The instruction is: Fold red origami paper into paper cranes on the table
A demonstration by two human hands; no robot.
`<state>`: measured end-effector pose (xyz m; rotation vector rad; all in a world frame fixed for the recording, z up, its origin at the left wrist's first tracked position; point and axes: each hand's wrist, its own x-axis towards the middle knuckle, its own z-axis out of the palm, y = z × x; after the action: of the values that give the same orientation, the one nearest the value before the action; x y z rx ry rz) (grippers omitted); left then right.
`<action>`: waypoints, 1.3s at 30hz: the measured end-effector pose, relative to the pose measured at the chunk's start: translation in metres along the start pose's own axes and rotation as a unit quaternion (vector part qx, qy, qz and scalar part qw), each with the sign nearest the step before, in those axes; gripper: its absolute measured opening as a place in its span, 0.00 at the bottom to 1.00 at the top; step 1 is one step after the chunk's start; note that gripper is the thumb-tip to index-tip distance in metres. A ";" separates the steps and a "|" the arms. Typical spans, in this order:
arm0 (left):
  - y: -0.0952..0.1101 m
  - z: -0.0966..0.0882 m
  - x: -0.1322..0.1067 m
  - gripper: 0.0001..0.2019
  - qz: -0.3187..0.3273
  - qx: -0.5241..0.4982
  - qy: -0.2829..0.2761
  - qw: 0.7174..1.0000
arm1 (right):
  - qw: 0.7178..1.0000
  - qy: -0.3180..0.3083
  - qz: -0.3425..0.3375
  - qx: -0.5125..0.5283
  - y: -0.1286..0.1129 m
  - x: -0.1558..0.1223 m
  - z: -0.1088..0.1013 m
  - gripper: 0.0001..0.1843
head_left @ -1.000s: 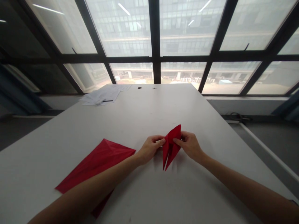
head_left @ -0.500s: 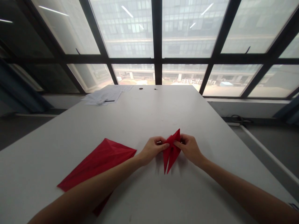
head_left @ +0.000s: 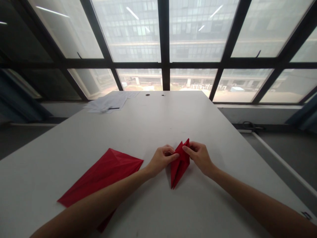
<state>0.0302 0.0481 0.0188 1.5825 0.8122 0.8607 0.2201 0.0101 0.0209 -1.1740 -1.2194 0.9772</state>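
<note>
Between my two hands is a piece of folded red paper [head_left: 179, 165], with two long points side by side towards me and shorter tips at the far end. My left hand [head_left: 163, 158] pinches its left edge, thumb on top. On the right edge, near the upper tip, my right hand [head_left: 200, 156] is closed with thumb against fingers. A larger red paper sheet [head_left: 106, 167], creased, lies flat to the left; my left forearm covers part of it.
The white table [head_left: 153, 122] stretches to the windows. Loose white papers [head_left: 104, 103] with a dark pen-like stick [head_left: 114, 108] lie at the far left. A small dark disc [head_left: 147, 95] and another small item [head_left: 163, 95] are near the far edge.
The folded red paper has tilted, its two long points have come closer together and swung slightly left. My right hand has shifted a little along its edge. The view has moved slightly.
</note>
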 end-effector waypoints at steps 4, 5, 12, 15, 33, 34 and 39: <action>0.003 -0.001 0.000 0.13 0.019 0.034 -0.027 0.999 | 0.998 -0.002 0.030 0.049 -0.001 0.000 0.001 0.16; 0.004 -0.002 0.000 0.12 0.020 0.034 -0.033 0.999 | 0.998 -0.006 0.037 0.058 -0.002 0.000 0.001 0.16; 0.002 -0.002 0.000 0.11 0.020 0.039 -0.041 0.998 | 0.992 -0.001 0.080 0.103 -0.005 0.000 0.001 0.17; 0.001 -0.002 0.000 0.11 0.022 0.045 -0.043 0.998 | 0.992 -0.002 0.078 0.100 -0.004 0.001 0.000 0.17; -0.001 -0.004 0.000 0.12 0.017 0.046 -0.068 0.996 | 0.991 0.054 0.060 0.106 -0.001 0.007 -0.003 0.16; 0.000 -0.004 0.000 0.13 0.013 0.040 -0.065 0.997 | 0.989 0.057 0.063 0.117 0.000 0.007 -0.003 0.17; 0.001 -0.005 0.001 0.14 -0.021 -0.066 -0.032 0.997 | 0.980 0.003 0.102 0.170 0.006 0.007 -0.003 0.23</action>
<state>0.0268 0.0509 0.0204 1.4649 0.7266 0.8133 0.2245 0.0178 0.0164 -1.0395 -0.8929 1.2779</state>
